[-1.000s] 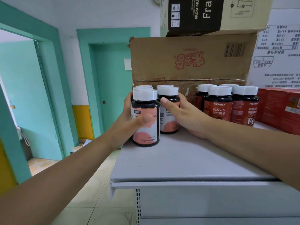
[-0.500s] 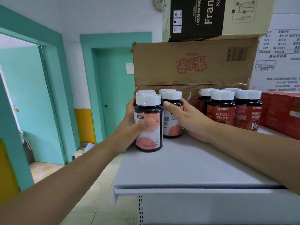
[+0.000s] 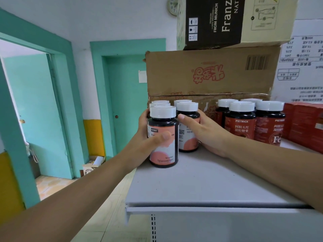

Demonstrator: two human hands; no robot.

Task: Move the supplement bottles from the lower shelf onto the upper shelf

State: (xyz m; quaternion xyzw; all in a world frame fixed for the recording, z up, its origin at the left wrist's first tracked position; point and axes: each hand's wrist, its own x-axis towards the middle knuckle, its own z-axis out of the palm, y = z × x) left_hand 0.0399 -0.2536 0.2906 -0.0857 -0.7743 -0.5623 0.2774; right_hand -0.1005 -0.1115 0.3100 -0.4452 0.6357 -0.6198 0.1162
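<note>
- Left hand (image 3: 146, 138) grasps the front pink-label bottle (image 3: 164, 154), standing at the upper shelf's (image 3: 201, 182) left edge.
- Right hand (image 3: 206, 135) grasps the neighbouring bottle (image 3: 189, 141) just beside it.
- Seat both flat, clear of that edge, before letting go.

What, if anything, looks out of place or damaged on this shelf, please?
The brown box behind the bottles stands upside down: its red print is inverted, and its lower edge is creased and torn. The black box on top sits turned at an angle to it. The bottles stand upright, capped.
</note>
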